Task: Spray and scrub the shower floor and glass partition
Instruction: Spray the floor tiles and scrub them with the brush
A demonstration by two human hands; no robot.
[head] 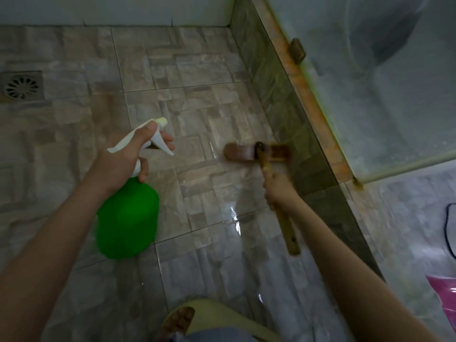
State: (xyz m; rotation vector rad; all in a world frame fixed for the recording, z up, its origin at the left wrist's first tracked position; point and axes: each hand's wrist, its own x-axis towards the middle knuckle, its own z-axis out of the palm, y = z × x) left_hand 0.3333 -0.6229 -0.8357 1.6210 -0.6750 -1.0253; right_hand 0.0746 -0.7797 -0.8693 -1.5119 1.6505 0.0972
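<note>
1. Our left hand [123,159] is clamped round the neck of the spray bottle [128,218], mid-left of frame. Fingers reach over the white trigger head; nozzle [161,121] points up-right in the frame, toward the tiles ahead. Bottle's long axis runs from that nozzle down to the fat green plastic body at lower centre-left.
2. Our right hand [278,191] is closed on the handle of the scrub brush [259,153], right of centre. Handle [287,230] looks like bamboo or wood, long axis running from lower right up-left to the head.
3. Brush head lies crosswise, roughly horizontal in frame, brown, motion-blurred, down on the shower floor [197,107] just beside the glass partition [283,99].
4. Floor: stone-pattern tiles, grey-tan, glossy wet patches centre & below.
5. Partition runs diagonally from top centre to lower right; orange-stained strip along it w/ a small bracket [297,50].
6. Round-slotted metal drain [21,87] sits far left.
7. Beige sandal [209,317] at bottom centre.
</note>
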